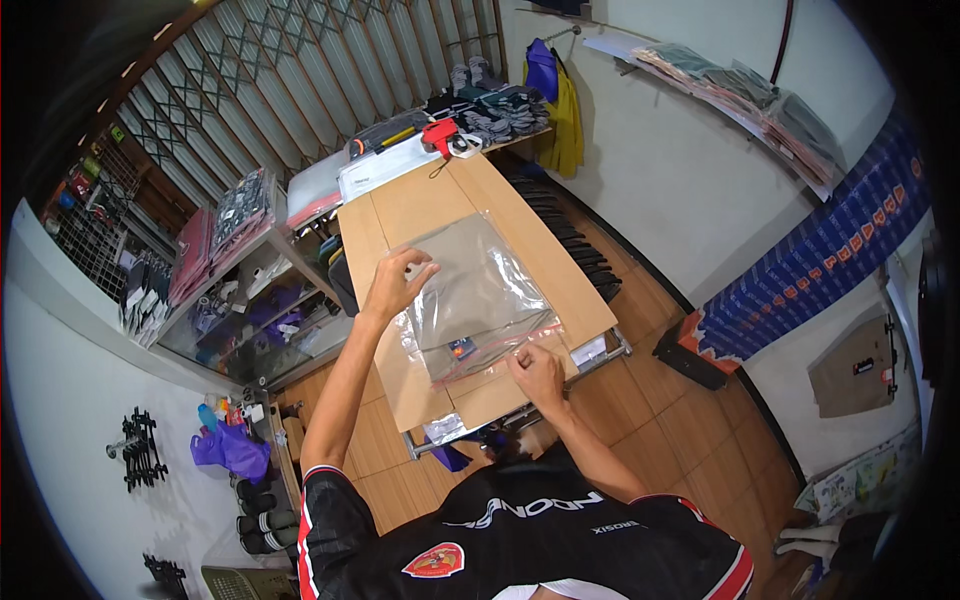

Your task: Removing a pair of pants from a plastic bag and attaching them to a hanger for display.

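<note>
A clear plastic zip bag (480,285) lies flat before me on a board-topped table, with a folded grey-beige garment (457,274) inside. A small dark label (462,347) with a coloured print shows near the bag's near end. Along that end runs a red zip strip (480,354). My right hand (538,379) is at this strip, fingers curled and thumb and forefinger pinched on the bag's edge. Over the bag's left side is my left hand (397,283), its thumb and fingers apart with nothing between them.
At the table's far end are a red price-label gun (442,136), a yellow cutter (397,133) and stacked socks (495,105). A glass display case (255,300) stands left. Right are a blue stack of packaging (810,255) and hangers (562,232) below the table edge.
</note>
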Available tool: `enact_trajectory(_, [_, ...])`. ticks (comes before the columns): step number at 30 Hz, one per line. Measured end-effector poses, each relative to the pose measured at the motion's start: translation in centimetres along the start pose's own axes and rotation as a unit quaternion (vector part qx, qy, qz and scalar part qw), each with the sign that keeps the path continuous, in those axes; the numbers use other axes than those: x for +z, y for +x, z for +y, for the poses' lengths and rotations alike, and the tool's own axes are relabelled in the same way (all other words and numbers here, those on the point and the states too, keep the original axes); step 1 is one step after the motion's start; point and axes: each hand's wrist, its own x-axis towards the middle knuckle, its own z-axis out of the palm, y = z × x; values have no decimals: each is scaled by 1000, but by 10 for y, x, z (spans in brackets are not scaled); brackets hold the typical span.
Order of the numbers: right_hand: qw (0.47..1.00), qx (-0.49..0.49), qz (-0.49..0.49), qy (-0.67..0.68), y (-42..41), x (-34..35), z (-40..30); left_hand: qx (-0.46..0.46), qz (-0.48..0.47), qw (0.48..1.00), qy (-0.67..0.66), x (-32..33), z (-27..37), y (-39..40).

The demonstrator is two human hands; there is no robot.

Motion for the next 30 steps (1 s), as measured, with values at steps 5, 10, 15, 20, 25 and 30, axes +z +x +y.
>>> enact_trajectory(5, [986,-152,2,-71,-12,10,-20,-125,7,991,54,28,-96,-42])
enact_trajectory(10, [979,-174,-61,-88,-9,15,-26,-212,-53,971,99,57,-128,-46])
enact_trajectory(15, [969,-156,-120,-151,1,19,-31,-228,-55,961,147,76,-146,-30])
enact_trajectory(20, [970,-154,-126,-142,8,26,-17,-284,-106,935,184,79,-158,-16])
enact_trajectory(25, [963,-151,-131,-180,11,30,-20,-354,-121,910,176,76,-148,-5])
enact_trajectory(30, [955,-169,-142,-199,11,31,-24,-392,-137,892,178,71,-147,3])
